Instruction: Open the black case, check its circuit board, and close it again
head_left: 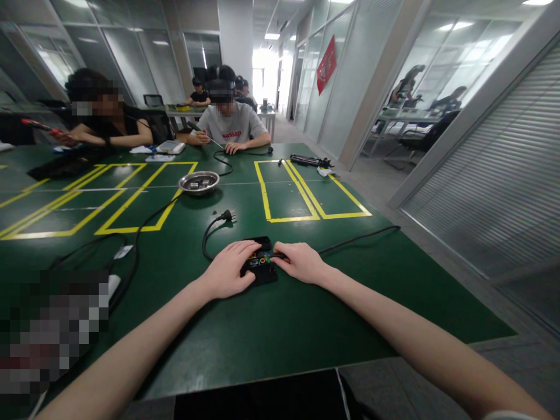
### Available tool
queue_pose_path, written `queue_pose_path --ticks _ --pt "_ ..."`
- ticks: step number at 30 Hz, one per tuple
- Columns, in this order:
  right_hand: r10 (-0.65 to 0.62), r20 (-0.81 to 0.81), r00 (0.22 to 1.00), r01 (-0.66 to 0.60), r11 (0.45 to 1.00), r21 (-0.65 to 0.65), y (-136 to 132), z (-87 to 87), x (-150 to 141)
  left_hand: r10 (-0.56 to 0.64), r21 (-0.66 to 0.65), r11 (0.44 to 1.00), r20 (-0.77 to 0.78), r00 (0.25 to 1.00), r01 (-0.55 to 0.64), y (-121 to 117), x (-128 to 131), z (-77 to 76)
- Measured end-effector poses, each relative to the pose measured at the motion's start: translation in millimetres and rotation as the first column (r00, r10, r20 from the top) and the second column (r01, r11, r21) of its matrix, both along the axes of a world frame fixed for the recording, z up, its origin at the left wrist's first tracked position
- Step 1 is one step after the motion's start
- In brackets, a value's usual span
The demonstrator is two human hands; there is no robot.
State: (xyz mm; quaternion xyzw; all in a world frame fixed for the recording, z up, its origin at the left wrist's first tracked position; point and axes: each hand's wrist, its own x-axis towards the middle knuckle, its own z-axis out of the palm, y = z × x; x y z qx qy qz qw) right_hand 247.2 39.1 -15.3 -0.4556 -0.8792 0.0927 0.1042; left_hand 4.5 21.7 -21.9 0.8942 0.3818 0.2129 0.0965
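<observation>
An opened black power adapter case [265,274] lies on the green table in front of me, a small circuit board [263,260] showing inside. My left hand [228,269] holds the case from the left, fingers over its far side and thumb at its near side. Pinched in my right hand [300,262] is a black cable [359,237] at the board's right end; the fingertips partly hide that spot. The cable trails right across the table. A black cord with a plug [226,216] curves out from the left, beyond my left hand.
A round metal dish [199,183] with small metal parts stands further back. Yellow tape outlines [293,220] mark the table [210,356]. A black folded tripod-like item [311,160] lies at the far right. Across the table, a person [236,125] holds a screwdriver; another person [107,125] sits left.
</observation>
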Motion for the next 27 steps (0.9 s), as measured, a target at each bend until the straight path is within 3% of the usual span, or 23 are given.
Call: queue_pose_path --ticks 7,27 --pt "0.006 -0.023 1.000 -0.006 1.000 0.011 1.2 -2.5 0.9 -0.043 -0.058 0.997 -0.009 0.999 0.042 3.0 -8.5 -0.5" --pt "0.002 -0.039 0.999 -0.002 1.000 0.010 2.4 -1.7 -0.7 -0.059 -0.050 0.997 -0.076 0.995 0.055 5.1 -10.8 2.6"
